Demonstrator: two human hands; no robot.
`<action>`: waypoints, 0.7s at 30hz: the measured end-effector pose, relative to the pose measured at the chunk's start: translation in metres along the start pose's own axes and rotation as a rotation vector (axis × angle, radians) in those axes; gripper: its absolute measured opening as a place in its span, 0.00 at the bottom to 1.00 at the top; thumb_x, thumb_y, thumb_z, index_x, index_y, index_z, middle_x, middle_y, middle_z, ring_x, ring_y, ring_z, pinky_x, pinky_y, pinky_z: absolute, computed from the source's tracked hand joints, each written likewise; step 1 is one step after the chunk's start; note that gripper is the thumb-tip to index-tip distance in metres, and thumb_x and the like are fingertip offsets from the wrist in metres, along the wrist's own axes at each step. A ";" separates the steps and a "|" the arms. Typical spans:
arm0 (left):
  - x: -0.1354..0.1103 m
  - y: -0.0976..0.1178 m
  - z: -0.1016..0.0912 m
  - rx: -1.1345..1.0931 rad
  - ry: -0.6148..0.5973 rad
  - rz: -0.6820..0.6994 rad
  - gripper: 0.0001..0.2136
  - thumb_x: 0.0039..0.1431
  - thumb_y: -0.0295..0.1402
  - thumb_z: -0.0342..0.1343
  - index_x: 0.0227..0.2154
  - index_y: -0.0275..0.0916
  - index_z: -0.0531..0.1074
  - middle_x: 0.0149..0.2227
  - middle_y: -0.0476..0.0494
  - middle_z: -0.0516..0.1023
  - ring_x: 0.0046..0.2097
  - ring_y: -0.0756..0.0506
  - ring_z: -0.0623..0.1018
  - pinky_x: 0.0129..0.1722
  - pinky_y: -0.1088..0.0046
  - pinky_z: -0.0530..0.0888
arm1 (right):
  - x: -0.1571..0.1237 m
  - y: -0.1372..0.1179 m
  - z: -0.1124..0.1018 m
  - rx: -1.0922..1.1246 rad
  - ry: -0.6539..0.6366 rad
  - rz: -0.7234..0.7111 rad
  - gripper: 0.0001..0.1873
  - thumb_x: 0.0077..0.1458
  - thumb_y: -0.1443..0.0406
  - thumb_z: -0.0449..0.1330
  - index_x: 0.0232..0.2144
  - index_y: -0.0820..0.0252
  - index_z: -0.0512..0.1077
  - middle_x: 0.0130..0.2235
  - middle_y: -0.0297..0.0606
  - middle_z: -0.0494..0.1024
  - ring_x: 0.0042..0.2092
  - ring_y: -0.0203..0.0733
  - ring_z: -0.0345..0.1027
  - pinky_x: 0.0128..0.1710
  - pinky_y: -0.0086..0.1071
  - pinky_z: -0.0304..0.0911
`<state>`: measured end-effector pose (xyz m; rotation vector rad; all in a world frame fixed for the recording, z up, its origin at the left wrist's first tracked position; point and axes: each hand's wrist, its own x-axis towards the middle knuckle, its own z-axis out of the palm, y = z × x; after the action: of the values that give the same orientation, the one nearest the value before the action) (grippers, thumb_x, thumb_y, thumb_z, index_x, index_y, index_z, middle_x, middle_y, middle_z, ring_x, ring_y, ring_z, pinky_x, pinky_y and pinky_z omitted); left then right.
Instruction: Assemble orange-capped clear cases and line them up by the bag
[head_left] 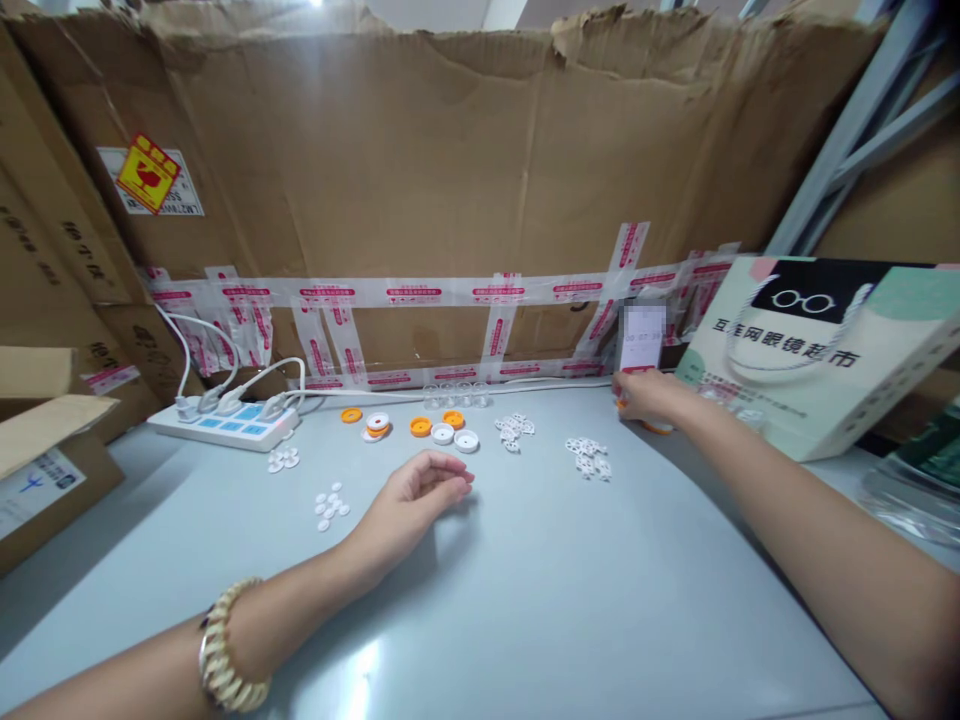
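— Toward the near edge of the tabletop, where was my left hand?

— It lay on its side around the middle, with your beaded bracelet behind it at the wrist. The fingers were loosely curled and a little apart, with nothing between them. A scatter of small white discs lay just to its left, not touching it.

— What lay beyond it?

— Orange caps, white caps and two heaps of white pieces. A row of clear vials stood along the far edge, and a power strip sat toward the far left corner.

— And my right hand?

— It was out by the far right edge, knuckles up. Your fingers were drawn together at the foot of the small screen, which stood propped against the cardboard wall. An orange piece showed from beneath your palm. I could not tell whether you pinched either one. A printed paper bag stood just to the right.

— How would those two handle?

— The orange piece looked like light, stiff plastic, smooth enough to skate on that glossy top. I judged its rim the place to pinch. The screen looked thin and was only leaning, so it would likely tip. Its two side edges, low down, seemed the safest hold.
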<state>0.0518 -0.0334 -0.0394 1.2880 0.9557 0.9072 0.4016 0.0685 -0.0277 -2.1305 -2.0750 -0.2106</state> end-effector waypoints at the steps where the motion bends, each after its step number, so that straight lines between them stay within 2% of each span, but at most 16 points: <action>1: 0.000 0.000 0.000 0.016 -0.007 0.009 0.09 0.50 0.34 0.60 0.33 0.39 0.69 0.38 0.43 0.75 0.42 0.45 0.75 0.44 0.69 0.68 | 0.000 0.001 0.000 -0.023 0.000 -0.006 0.07 0.38 0.72 0.59 0.20 0.58 0.64 0.22 0.39 0.67 0.27 0.40 0.60 0.27 0.34 0.47; 6: -0.002 -0.002 0.004 0.111 -0.083 0.070 0.07 0.52 0.34 0.57 0.32 0.37 0.69 0.38 0.42 0.73 0.42 0.45 0.73 0.45 0.67 0.67 | -0.001 0.002 0.001 -0.125 0.012 -0.058 0.03 0.44 0.69 0.56 0.21 0.61 0.67 0.30 0.48 0.70 0.35 0.46 0.61 0.31 0.38 0.47; 11: -0.008 0.001 0.004 0.248 -0.131 0.117 0.06 0.53 0.32 0.55 0.33 0.37 0.70 0.37 0.41 0.73 0.41 0.45 0.73 0.43 0.67 0.69 | -0.003 0.004 0.004 -0.193 0.027 -0.090 0.06 0.47 0.69 0.53 0.24 0.63 0.71 0.35 0.55 0.70 0.40 0.51 0.60 0.33 0.41 0.48; 15: -0.007 0.003 -0.002 0.381 -0.121 0.237 0.07 0.54 0.32 0.52 0.35 0.38 0.71 0.38 0.41 0.73 0.43 0.44 0.73 0.44 0.67 0.70 | -0.006 0.004 0.008 -0.207 0.045 -0.119 0.10 0.50 0.69 0.51 0.28 0.64 0.73 0.38 0.56 0.70 0.42 0.52 0.60 0.34 0.41 0.48; 18: 0.001 0.013 -0.015 0.516 -0.107 0.388 0.08 0.55 0.32 0.51 0.36 0.38 0.71 0.39 0.41 0.74 0.43 0.45 0.74 0.45 0.68 0.70 | -0.004 0.002 0.010 -0.203 0.053 -0.102 0.10 0.51 0.68 0.51 0.31 0.64 0.73 0.40 0.55 0.71 0.44 0.53 0.60 0.36 0.41 0.49; 20: 0.010 0.026 -0.032 0.671 -0.058 0.489 0.08 0.55 0.33 0.51 0.35 0.37 0.71 0.38 0.42 0.76 0.41 0.46 0.74 0.44 0.69 0.70 | 0.001 -0.003 0.009 -0.197 0.052 -0.060 0.09 0.49 0.65 0.54 0.31 0.64 0.73 0.40 0.55 0.72 0.43 0.55 0.61 0.35 0.42 0.49; 21: 0.015 0.035 -0.044 0.762 0.003 0.511 0.08 0.55 0.33 0.50 0.34 0.37 0.72 0.36 0.42 0.76 0.39 0.46 0.75 0.42 0.70 0.70 | 0.003 -0.006 0.008 -0.193 0.054 -0.041 0.10 0.49 0.64 0.55 0.31 0.64 0.72 0.40 0.55 0.72 0.43 0.56 0.62 0.35 0.42 0.49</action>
<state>0.0151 -0.0016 -0.0075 2.2516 1.0352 0.9565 0.3952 0.0736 -0.0344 -2.1608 -2.1478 -0.4865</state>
